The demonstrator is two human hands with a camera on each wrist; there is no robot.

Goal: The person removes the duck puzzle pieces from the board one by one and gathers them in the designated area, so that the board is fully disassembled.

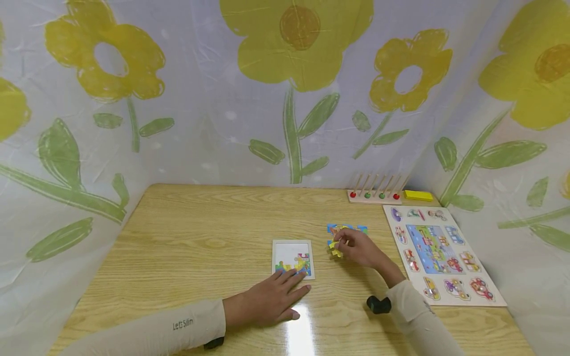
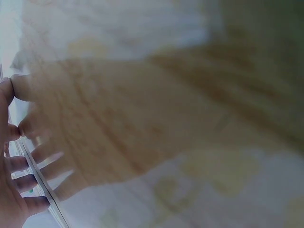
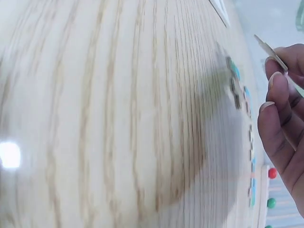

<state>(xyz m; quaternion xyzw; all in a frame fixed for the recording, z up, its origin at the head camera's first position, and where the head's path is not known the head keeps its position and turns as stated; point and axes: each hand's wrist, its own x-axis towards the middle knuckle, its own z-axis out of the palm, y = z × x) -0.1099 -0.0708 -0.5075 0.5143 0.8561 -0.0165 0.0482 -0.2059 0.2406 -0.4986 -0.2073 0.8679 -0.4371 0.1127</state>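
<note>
Puzzle piece [image 3: 271,53] held in right hand [image 1: 359,248]

Obs. from tableside, clock centred on the white puzzle tray [image 1: 274,257]: thumb and fingers of the right hand pinch the piece at two o'clock — by the loose pieces [image 1: 331,228] on the tabletop. Coloured pieces [image 1: 304,257] line the tray's six-o'clock side. Left hand [image 1: 269,300] at seven — fingers spread wide, tips over the near rim. Bead stand [image 1: 375,200] farther out at two; picture board [image 1: 443,301] at three.

On the table [image 1: 200,237], the puzzle tray [image 1: 289,249] lies left of the puzzle pieces [image 1: 331,228], the picture board [image 1: 425,222] right.
</note>
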